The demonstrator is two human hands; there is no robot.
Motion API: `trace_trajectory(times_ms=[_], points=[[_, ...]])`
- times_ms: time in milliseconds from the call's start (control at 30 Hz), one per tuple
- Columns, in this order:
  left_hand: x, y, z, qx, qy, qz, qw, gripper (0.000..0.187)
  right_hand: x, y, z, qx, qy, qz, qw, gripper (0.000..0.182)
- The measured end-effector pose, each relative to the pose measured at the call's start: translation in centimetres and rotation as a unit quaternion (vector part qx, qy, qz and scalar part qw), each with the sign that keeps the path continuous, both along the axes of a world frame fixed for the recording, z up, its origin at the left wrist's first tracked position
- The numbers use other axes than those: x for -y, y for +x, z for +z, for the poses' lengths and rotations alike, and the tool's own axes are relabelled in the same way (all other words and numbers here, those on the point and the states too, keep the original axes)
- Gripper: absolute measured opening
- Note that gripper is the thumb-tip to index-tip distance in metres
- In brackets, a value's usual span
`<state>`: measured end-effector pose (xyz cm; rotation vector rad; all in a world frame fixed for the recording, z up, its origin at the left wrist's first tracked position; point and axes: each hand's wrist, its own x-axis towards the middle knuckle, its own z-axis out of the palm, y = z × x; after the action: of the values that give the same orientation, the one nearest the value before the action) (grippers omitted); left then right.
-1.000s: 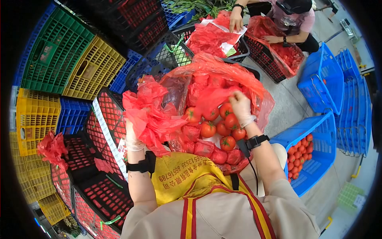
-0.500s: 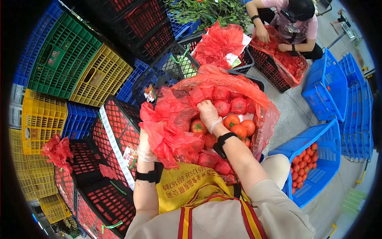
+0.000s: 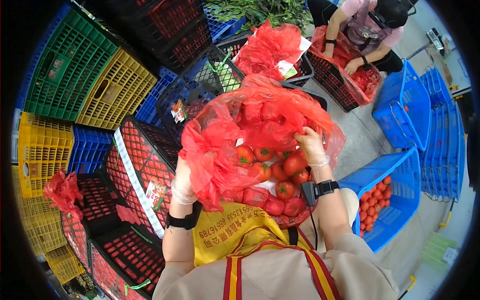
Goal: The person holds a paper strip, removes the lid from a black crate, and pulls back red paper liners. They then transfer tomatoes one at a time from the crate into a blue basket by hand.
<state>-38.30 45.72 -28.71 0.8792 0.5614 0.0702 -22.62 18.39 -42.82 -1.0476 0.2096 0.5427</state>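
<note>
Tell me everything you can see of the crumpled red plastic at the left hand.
The crumpled red plastic looks thin and partly see-through, bunched in loose, ruffled folds. It covers much of the left hand, hiding the fingers, and lies left of the loose tomatoes, partly overlapping them in view. How many sheets it holds is unclear.

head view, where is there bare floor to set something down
Bare floor shows between the open red bag and the blue baskets. The view's left is crowded with crates; crumpled red plastic and the left hand crowd the bag's left side.
</note>
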Motion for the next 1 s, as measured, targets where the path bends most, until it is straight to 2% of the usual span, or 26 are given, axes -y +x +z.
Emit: trace_trajectory(times_ms=[33, 67, 133, 200, 233, 267, 300, 333, 367, 400, 467, 500, 533, 567, 600, 667, 700, 767, 800, 867, 933, 1000], points=[[0.6, 0.2, 0.0, 0.009, 0.017, -0.027, 0.999, 0.040, 0.8, 0.0, 0.1, 0.088, -0.208, 0.011, 0.974, 0.024], [1.2, 0.4, -0.2, 0.007, 0.015, -0.028, 0.999, 0.040, 1.3, 0.0, 0.7, 0.171, -0.405, 0.021, 0.898, 0.025], [2.3, 0.8, -0.4, 0.035, 0.031, -0.072, 0.996, 0.034, 2.0, -0.1, 1.9, 0.192, -0.401, 0.001, 0.896, 0.024], [3.2, 1.2, -0.8, 0.020, 0.093, -0.142, 0.985, 0.046, 1.6, -0.8, 4.8, 0.170, -0.202, 0.004, 0.965, 0.020], [3.9, 1.4, -1.3, 0.098, 0.257, -0.192, 0.942, 0.059, 1.1, -1.6, 6.5, 0.245, -0.299, 0.091, 0.918, 0.022], [4.6, 1.5, -1.7, 0.174, 0.411, -0.235, 0.864, 0.073, -0.1, -2.7, 7.6, 0.386, -0.346, 0.148, 0.842, 0.022], [5.5, 1.7, -1.4, 0.180, 0.461, -0.295, 0.817, 0.079, -1.1, -4.0, 8.4, 0.392, -0.317, 0.237, 0.830, 0.020], [6.3, 1.7, -1.0, 0.185, 0.509, -0.352, 0.764, 0.086, -2.0, -5.4, 9.0, 0.330, -0.332, 0.369, 0.803, 0.018], [6.7, 1.0, -2.5, 0.131, 0.488, -0.357, 0.786, 0.080, -2.4, -6.0, 9.6, 0.429, -0.358, 0.491, 0.669, 0.016], [6.5, 0.8, -3.3, 0.132, 0.488, -0.357, 0.785, 0.080, -3.7, -6.7, 8.0, 0.500, -0.132, 0.395, 0.760, 0.016], [5.6, 0.4, -4.1, -0.027, 0.506, -0.436, 0.744, 0.056, -2.8, -4.3, 7.4, 0.430, -0.102, 0.484, 0.756, 0.014], [5.5, 0.4, -3.5, -0.028, 0.507, -0.434, 0.744, 0.056, -2.8, -3.0, 7.9, 0.389, -0.242, 0.446, 0.769, 0.014], [5.6, 0.4, -2.7, -0.046, 0.524, -0.446, 0.724, 0.047, -3.6, -2.3, 8.3, 0.319, -0.337, 0.302, 0.833, 0.016], [5.6, 0.4, -2.2, -0.063, 0.542, -0.458, 0.702, 0.038, -4.5, -0.6, 4.6, 0.419, -0.485, 0.242, 0.729, 0.019], [6.0, 0.3, -2.3, -0.064, 0.543, -0.458, 0.700, 0.038, -5.5, 0.7, 0.9, 0.419, -0.483, 0.241, 0.730, 0.019], [7.6, 0.3, -3.1, -0.020, 0.531, -0.499, 0.685, 0.037, -7.7, 2.3, -3.9, 0.642, -0.474, 0.239, 0.553, 0.023], [8.3, 0.3, -3.3, -0.014, 0.538, -0.510, 0.671, 0.038, -8.5, 1.8, -3.5, 0.643, -0.473, 0.238, 0.553, 0.023], [9.3, 0.2, -3.8, -0.016, 0.523, -0.519, 0.676, 0.041, -9.8, 0.6, -2.6, 0.545, -0.658, 0.357, 0.379, 0.031], [9.6, 0.1, -4.0, -0.016, 0.505, -0.528, 0.683, 0.045, -10.1, 0.7, -1.6, 0.546, -0.657, 0.357, 0.378, 0.031], [9.6, -0.3, -3.8, -0.015, 0.502, -0.523, 0.688, 0.048, -10.4, 1.2, 0.0, 0.448, -0.686, 0.415, 0.395, 0.044], [8.9, -0.3, -2.8, -0.023, 0.509, -0.513, 0.690, 0.038, -9.7, 2.3, 0.3, 0.436, -0.696, 0.424, 0.382, 0.048], [8.3, -0.4, -2.8, -0.036, 0.510, -0.507, 0.694, 0.038, -9.0, 2.6, 1.2, 0.424, -0.704, 0.434, 0.369, 0.051]])
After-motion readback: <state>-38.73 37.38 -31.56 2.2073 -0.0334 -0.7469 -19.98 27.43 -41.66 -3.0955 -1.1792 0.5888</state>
